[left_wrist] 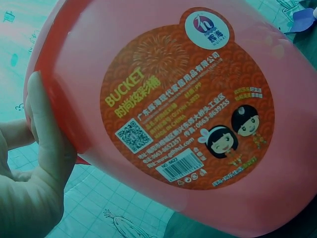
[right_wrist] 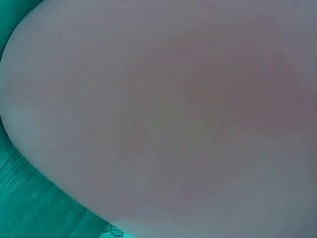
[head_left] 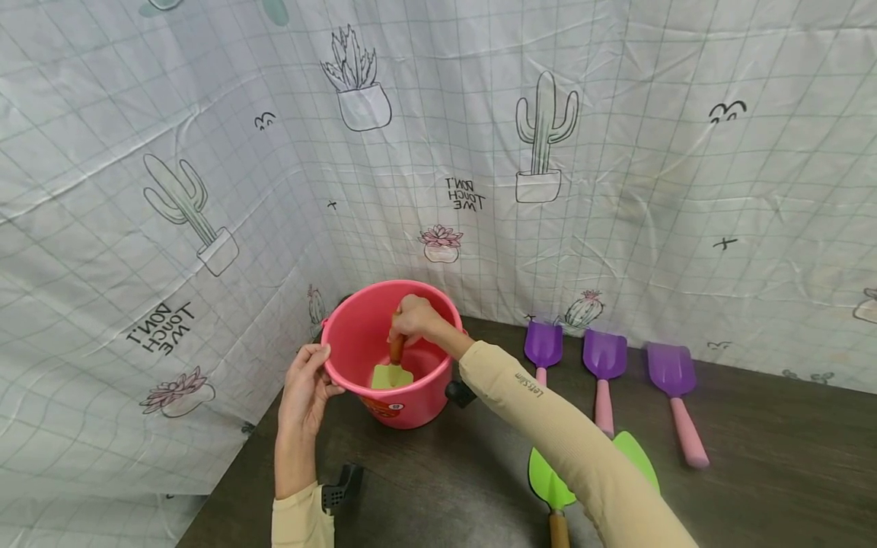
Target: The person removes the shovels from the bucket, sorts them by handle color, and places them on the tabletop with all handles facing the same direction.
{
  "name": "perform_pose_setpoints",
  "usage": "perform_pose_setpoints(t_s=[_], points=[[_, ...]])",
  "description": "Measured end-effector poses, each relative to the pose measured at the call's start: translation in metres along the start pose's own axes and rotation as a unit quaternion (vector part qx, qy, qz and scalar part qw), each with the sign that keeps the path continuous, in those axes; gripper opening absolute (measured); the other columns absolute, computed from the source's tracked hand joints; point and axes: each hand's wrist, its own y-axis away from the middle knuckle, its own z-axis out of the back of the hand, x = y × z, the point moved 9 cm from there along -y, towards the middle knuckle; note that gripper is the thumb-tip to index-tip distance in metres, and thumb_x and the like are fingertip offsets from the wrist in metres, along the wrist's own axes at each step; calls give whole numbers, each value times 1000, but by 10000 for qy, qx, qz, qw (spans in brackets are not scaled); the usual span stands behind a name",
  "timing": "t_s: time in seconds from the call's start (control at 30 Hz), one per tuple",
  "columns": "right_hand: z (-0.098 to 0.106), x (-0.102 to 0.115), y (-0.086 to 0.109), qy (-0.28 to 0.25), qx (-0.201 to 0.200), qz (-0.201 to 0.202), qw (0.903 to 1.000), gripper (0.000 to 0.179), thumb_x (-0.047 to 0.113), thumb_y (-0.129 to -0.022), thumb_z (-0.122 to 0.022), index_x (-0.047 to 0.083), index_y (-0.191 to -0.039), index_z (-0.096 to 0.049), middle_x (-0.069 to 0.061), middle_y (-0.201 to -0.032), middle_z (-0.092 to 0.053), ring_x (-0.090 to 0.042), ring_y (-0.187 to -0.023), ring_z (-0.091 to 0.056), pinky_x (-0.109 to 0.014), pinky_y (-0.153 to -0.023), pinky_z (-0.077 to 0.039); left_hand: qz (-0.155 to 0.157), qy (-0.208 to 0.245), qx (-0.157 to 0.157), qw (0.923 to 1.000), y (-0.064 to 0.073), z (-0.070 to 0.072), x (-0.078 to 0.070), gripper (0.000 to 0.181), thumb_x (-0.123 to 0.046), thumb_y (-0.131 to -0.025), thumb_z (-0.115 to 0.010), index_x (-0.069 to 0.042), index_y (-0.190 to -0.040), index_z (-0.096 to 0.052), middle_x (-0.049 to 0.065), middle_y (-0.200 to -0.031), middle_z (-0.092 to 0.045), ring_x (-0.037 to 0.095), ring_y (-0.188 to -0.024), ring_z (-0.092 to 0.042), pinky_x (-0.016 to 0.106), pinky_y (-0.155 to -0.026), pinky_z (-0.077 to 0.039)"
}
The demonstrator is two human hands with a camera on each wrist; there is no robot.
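A pink plastic bucket [head_left: 418,415] stands in the corner of the table. My left hand [head_left: 306,388] grips its rim on the left side, also seen in the left wrist view, where the bucket's round orange label [left_wrist: 188,99] faces the camera. Inside the bucket, my right hand [head_left: 416,316] holds a small trowel by its brown wooden handle. The trowel's yellow-green blade [head_left: 392,376] points down toward the bucket's bottom, its tip hidden behind the front rim. A blurred pale surface fills most of the right wrist view.
Three purple trowels with pink handles, left [head_left: 543,346], middle [head_left: 605,354] and right [head_left: 671,369], lie in a row on the dark table [head_left: 438,495]. Two green blades [head_left: 548,481] show partly beneath my right sleeve. A patterned white cloth [head_left: 411,167] hangs behind and at left.
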Motion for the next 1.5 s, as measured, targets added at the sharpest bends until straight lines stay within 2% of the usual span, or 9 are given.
perform_pose_setpoints(t_s=[0.23,0.43,0.6,0.7,0.87,1.1,1.23,1.5], points=[[1,2,0,358,57,126,9993,39,-2,-84,-79,7,-56,-52,-5,-58,-58,-31,-71,-73,-44,-79,-63,5,26,-20,10000,0,0,-1,10,-11,-110,-48,-7,-102,-53,6,-81,-64,11,-57,-68,21,-51,-58],[3,3,5,564,184,152,9981,29,-1,-84,-78,3,-61,-61,-8,-62,-67,-25,-65,-72,-42,-77,-63,9,48,2,10000,1,-1,-1,10,-10,-110,-48,-5,-103,-52,7,-82,-64,11,-56,-67,21,-50,-58],[9,5,11,679,284,178,9971,25,1,-84,-76,3,-62,-65,-6,-63,-67,-24,-65,-73,-38,-73,-64,31,-20,-67,10000,1,0,-1,10,-11,-110,-48,-7,-102,-53,8,-83,-63,11,-56,-66,21,-51,-58],[13,5,15,471,388,182,9980,24,2,-85,-75,2,-62,-66,-6,-65,-69,-24,-67,-74,-37,-72,-64,23,-47,-108,9999,1,0,-1,9,-11,-110,-49,-7,-102,-52,8,-83,-64,12,-57,-67,21,-51,-58],[21,2,18,-78,522,101,9986,21,2,-84,-71,0,-64,-68,-9,-68,-72,-22,-68,-75,-44,-78,-63,54,-54,-198,9998,0,1,0,8,-11,-109,-51,-5,-105,-53,8,-84,-64,12,-58,-68,21,-52,-58],[33,3,26,-715,564,13,9958,23,4,-87,-70,2,-65,-62,-10,-73,-72,-23,-72,-76,-36,-72,-64,120,-64,-282,9995,1,3,1,8,-13,-108,-53,-5,-106,-54,9,-88,-66,13,-61,-70,22,-53,-59],[42,3,32,-1047,520,-62,9931,24,3,-88,-67,4,-67,-55,-11,-74,-70,-23,-73,-74,-44,-80,-63,116,-62,-207,9997,2,2,1,8,-13,-109,-53,-5,-106,-54,8,-87,-66,13,-60,-69,21,-53,-59],[50,-1,38,-1820,347,-329,9821,17,4,-88,-65,3,-73,-59,-10,-77,-66,-24,-79,-71,-52,-93,-57,110,-101,-170,9997,3,0,-1,7,-13,-109,-52,-7,-106,-53,6,-86,-66,12,-60,-69,21,-54,-59]])
